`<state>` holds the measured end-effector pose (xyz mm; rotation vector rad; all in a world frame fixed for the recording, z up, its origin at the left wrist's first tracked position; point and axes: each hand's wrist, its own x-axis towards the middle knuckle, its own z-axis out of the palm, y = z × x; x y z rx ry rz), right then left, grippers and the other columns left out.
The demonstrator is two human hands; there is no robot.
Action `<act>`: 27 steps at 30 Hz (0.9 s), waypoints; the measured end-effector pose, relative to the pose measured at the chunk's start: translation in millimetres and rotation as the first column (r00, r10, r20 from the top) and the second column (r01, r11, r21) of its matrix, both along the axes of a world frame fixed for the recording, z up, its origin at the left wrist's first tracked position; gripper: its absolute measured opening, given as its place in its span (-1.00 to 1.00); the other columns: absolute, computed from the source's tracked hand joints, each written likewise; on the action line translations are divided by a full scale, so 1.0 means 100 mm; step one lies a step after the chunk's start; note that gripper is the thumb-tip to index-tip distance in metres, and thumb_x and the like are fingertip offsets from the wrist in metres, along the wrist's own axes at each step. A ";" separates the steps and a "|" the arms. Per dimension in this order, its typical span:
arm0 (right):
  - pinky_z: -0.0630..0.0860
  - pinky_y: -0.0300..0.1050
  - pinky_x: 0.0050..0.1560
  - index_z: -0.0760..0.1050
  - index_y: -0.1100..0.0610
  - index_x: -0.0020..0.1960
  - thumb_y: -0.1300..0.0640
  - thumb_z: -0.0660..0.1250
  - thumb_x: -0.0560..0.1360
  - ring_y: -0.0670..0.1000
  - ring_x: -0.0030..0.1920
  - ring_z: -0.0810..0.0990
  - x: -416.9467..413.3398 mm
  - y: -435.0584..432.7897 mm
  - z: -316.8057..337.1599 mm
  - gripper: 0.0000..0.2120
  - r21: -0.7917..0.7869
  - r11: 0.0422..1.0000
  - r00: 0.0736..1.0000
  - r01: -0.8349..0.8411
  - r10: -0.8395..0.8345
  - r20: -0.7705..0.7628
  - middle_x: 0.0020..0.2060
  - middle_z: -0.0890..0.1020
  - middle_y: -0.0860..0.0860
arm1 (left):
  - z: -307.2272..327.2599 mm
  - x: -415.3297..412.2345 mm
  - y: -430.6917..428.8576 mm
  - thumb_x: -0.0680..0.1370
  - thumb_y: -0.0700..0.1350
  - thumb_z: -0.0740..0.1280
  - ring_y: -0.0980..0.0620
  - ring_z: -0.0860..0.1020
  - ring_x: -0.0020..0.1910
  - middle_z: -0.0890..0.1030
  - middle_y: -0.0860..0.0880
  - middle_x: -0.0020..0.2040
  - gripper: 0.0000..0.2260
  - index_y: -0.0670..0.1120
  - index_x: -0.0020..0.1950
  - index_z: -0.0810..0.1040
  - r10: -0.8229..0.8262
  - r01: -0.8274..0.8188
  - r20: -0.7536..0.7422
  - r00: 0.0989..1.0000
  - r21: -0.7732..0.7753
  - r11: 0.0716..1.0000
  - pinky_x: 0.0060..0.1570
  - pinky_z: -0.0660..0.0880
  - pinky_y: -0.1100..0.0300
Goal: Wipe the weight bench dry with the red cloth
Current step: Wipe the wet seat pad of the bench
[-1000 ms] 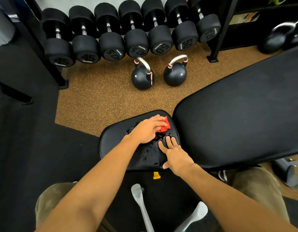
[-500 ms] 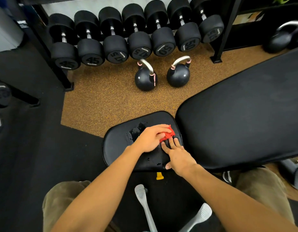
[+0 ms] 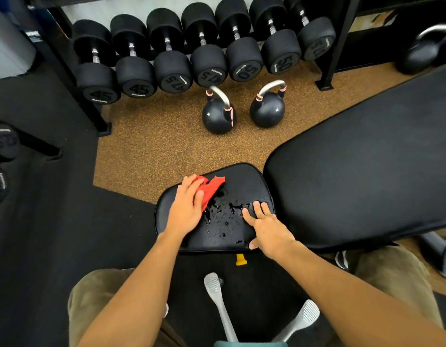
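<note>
The black weight bench has a small seat pad point(image 3: 244, 179) in front of me and a long back pad point(image 3: 362, 171) to its right. Water droplets point(image 3: 224, 216) lie across the middle of the seat pad. My left hand point(image 3: 185, 207) presses flat on the red cloth point(image 3: 210, 189) at the seat pad's left side; the cloth sticks out past my fingers toward the far edge. My right hand point(image 3: 265, 227) rests flat with fingers spread on the seat pad's right side, holding nothing.
Two black kettlebells point(image 3: 218, 115) point(image 3: 267, 110) stand on the brown floor beyond the bench. A rack of several black dumbbells point(image 3: 171, 71) runs along the back. Grey bench feet point(image 3: 215, 299) and a yellow knob point(image 3: 240, 259) sit below the seat. My knees flank the bench.
My left hand has slid the red cloth from the seat pad's right side to its left side, uncovering wet droplets in the middle. My right hand has stayed in place.
</note>
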<state>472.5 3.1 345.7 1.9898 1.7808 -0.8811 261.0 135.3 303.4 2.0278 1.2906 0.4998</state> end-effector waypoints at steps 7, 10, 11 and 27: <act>0.07 0.14 0.61 -0.19 0.01 0.68 -0.03 0.44 0.56 0.18 0.66 -0.26 0.01 -0.01 0.03 -0.03 0.012 1.000 1.000 -0.002 0.002 0.010 0.66 -0.21 0.15 | -0.05 0.23 -0.41 0.70 0.06 0.24 -0.07 0.06 0.66 0.28 0.00 0.61 -0.54 -0.03 0.58 0.34 -0.074 0.087 -0.108 0.991 0.120 0.989 0.58 0.17 -0.15; 0.08 0.13 0.60 -0.19 0.02 0.69 -0.03 0.43 0.57 0.18 0.66 -0.26 0.01 -0.03 0.06 -0.04 0.011 1.000 1.000 -0.003 0.003 0.009 0.66 -0.21 0.16 | -0.06 0.24 -0.57 0.72 -0.01 0.21 -0.02 0.06 0.66 0.29 0.05 0.60 -0.60 0.00 0.56 0.37 -0.103 0.110 -0.079 0.992 0.098 0.989 0.60 0.14 -0.06; 0.09 0.13 0.60 -0.18 0.02 0.69 -0.03 0.43 0.57 0.19 0.66 -0.25 0.01 -0.03 0.07 -0.05 0.020 1.000 1.000 -0.006 0.006 0.011 0.66 -0.20 0.16 | -0.06 0.23 -0.61 0.72 -0.03 0.21 0.00 0.07 0.65 0.30 0.06 0.59 -0.62 0.01 0.55 0.38 -0.118 0.124 -0.063 0.991 0.101 0.987 0.61 0.12 0.00; 0.06 0.14 0.61 -0.20 0.00 0.68 -0.02 0.42 0.58 0.18 0.65 -0.28 0.01 -0.02 0.07 -0.04 0.011 1.000 1.000 0.008 -0.008 -0.002 0.66 -0.22 0.14 | 0.24 -0.06 -0.17 0.73 0.13 0.11 -0.07 0.09 0.65 0.23 0.00 0.64 -0.52 0.12 0.65 0.15 0.097 -0.091 -0.074 0.993 0.081 0.993 0.59 0.01 -0.16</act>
